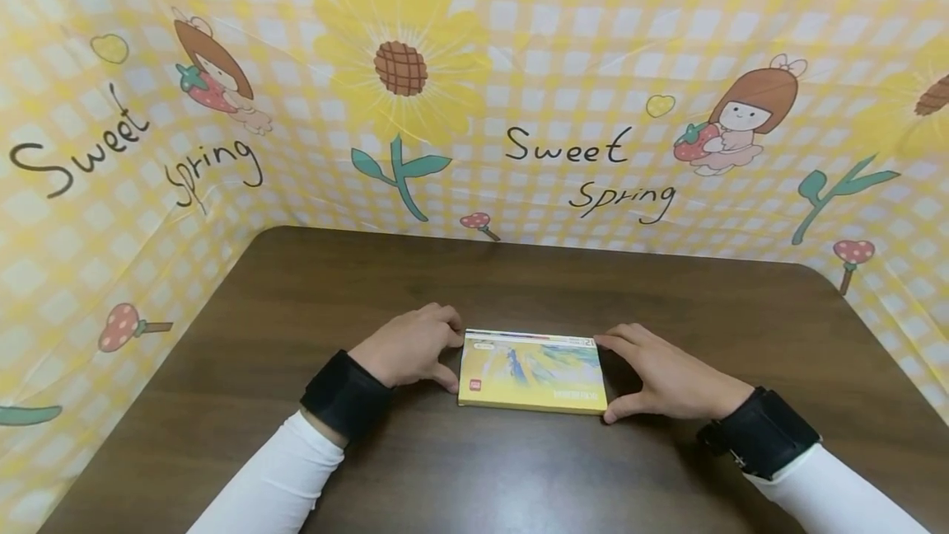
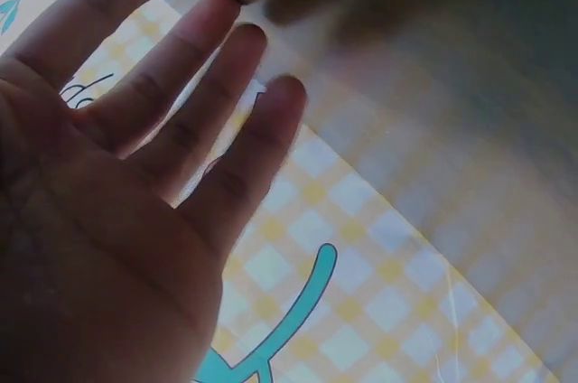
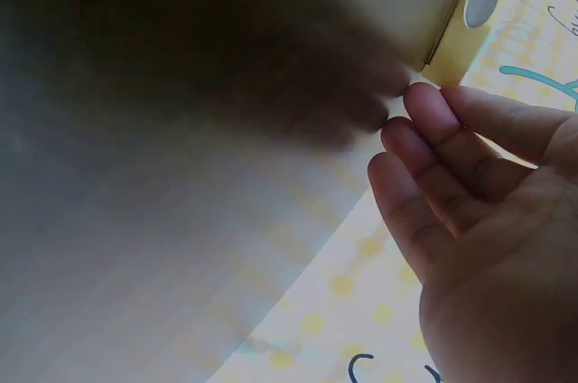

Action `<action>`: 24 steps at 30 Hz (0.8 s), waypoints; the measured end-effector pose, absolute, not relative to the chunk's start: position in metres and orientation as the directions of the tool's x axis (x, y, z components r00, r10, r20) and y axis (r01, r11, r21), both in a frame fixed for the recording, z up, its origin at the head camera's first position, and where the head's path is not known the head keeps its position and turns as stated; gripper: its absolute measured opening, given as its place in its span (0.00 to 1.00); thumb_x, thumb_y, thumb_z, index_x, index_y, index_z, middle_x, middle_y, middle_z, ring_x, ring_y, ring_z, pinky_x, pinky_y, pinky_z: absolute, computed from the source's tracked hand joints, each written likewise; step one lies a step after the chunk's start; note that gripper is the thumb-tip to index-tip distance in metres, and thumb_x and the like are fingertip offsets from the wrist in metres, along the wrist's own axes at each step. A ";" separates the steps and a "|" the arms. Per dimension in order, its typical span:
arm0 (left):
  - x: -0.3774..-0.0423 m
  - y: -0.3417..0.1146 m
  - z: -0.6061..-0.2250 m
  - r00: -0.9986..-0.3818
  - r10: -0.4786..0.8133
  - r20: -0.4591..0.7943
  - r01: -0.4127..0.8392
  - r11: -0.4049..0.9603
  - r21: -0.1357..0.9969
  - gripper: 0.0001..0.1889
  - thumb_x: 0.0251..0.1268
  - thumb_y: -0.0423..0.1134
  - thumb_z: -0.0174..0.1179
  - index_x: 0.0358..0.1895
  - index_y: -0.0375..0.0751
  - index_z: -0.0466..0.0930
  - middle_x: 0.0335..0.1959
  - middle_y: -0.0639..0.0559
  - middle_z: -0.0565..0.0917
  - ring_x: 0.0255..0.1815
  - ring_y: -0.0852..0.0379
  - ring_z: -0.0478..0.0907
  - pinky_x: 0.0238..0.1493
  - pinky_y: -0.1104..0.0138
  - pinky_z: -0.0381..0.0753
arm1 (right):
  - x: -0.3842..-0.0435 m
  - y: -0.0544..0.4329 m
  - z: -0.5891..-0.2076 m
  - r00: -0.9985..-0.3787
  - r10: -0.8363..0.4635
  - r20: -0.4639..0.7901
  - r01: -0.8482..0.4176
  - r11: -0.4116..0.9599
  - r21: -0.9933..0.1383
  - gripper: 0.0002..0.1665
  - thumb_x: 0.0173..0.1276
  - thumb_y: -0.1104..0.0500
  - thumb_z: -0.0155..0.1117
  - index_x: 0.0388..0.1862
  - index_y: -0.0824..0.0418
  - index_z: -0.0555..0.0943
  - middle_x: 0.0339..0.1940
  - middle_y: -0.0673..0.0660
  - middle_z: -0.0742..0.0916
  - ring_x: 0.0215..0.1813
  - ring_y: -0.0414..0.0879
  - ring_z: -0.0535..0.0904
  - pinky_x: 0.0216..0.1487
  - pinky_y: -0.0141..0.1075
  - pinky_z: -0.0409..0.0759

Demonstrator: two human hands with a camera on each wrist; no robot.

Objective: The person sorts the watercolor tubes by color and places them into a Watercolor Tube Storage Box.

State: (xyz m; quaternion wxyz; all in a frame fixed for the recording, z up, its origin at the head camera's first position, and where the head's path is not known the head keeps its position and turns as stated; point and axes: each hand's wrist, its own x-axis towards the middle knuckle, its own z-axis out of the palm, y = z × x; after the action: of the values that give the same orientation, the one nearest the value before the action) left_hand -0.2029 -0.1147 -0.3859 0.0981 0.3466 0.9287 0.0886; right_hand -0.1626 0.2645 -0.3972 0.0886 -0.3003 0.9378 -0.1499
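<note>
A flat yellow box (image 1: 530, 377) with a blue and green picture and a small red mark lies on the brown table between my two hands. My left hand (image 1: 411, 348) is at its left end, thumb by the near corner and fingertips by the far corner. At the right end, my right hand (image 1: 660, 373) sets its thumb at the near corner and its forefinger at the far one. The box's end (image 3: 456, 53), with a pale round spot, shows beside the right fingertips in the right wrist view. Both wrist views show fairly straight fingers over the tabletop.
The brown table (image 1: 519, 278) has rounded far corners and a glossy top. A yellow checked cloth (image 1: 563, 39) printed with sunflowers, figures and lettering hangs behind it and along its sides. Black bands (image 1: 348, 394) wrap both wrists over white sleeves (image 1: 274, 476).
</note>
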 end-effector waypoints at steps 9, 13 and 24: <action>-0.205 -0.112 -0.383 -0.733 0.672 -0.108 0.642 0.735 0.218 0.32 0.54 0.53 0.79 0.59 0.37 0.88 0.61 0.45 0.83 0.62 0.46 0.79 0.62 0.53 0.82 | -0.164 0.265 -0.396 -0.807 -0.585 -0.082 -0.530 0.778 -0.338 0.62 0.58 0.23 0.71 0.78 0.64 0.69 0.71 0.62 0.77 0.70 0.59 0.76 0.63 0.55 0.81; -0.206 -0.111 -0.384 -0.731 0.675 -0.106 0.644 0.732 0.221 0.32 0.55 0.53 0.79 0.59 0.37 0.88 0.61 0.45 0.83 0.62 0.46 0.79 0.63 0.53 0.82 | -0.164 0.266 -0.397 -0.810 -0.581 -0.084 -0.524 0.780 -0.343 0.62 0.58 0.24 0.71 0.78 0.64 0.69 0.71 0.62 0.77 0.70 0.58 0.76 0.63 0.56 0.81; -0.199 -0.134 -0.367 -0.784 0.616 -0.076 0.593 0.780 0.200 0.39 0.62 0.57 0.75 0.70 0.37 0.79 0.72 0.40 0.78 0.73 0.38 0.74 0.71 0.45 0.76 | -0.168 0.266 -0.382 -0.833 -0.551 -0.048 -0.510 0.798 -0.320 0.66 0.58 0.26 0.74 0.82 0.65 0.64 0.78 0.69 0.72 0.76 0.69 0.71 0.68 0.65 0.75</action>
State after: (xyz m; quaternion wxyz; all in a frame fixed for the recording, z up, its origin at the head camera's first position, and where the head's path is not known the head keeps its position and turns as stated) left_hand -0.1991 -0.1342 -0.3667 0.0688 0.3215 0.9408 0.0829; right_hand -0.1678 0.2660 -0.3825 0.0693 -0.2806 0.9457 -0.1486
